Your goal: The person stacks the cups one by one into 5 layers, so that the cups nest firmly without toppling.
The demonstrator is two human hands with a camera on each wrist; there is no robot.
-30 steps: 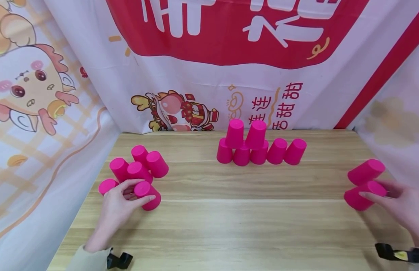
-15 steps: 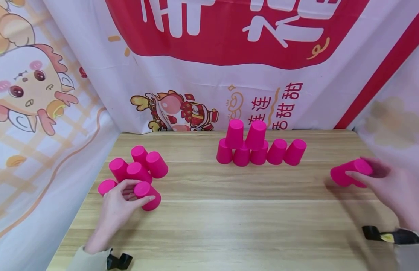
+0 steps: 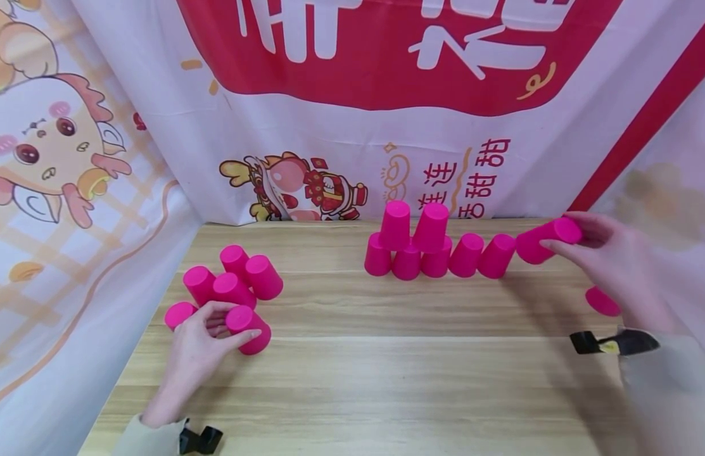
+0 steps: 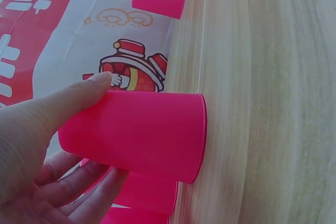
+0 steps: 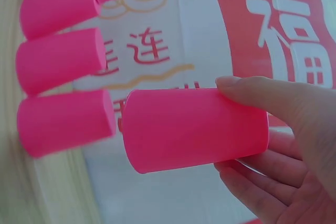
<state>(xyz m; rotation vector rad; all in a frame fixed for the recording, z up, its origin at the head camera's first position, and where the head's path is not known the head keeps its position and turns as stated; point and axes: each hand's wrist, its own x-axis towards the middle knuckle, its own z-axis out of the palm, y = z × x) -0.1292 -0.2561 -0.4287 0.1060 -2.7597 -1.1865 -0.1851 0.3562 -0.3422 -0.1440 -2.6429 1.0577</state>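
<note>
- Near the person, the table [image 3: 409,392] is stretching as pale grained wood between the two forearms, then farther in between the cluster and the row.
- The left hand [image 3: 199,342] is gripping the left cup [image 4: 139,135], thumb on one side, fingers on the other; whether the rim is touching the table I cannot tell.
- Just beyond, the cluster [image 3: 265,277], five cups, is standing toward the table's left edge.
- The lone cup [image 3: 603,302] is sitting toward the right edge, partly hidden by the right hand [image 3: 620,269].
- That hand is pinching the right cup [image 5: 184,129] between thumb and fingers, holding it tilted above the table, beside the row's end.
- The row [image 3: 466,254], five cups, is standing near the far edge, bearing two top cups [image 3: 395,226] at its left.
- All are showing plain hot pink, tapering, smooth.
- Behind, the cloth [image 3: 306,120] is displaying red 连 and 甜甜, plus white 福.
</note>
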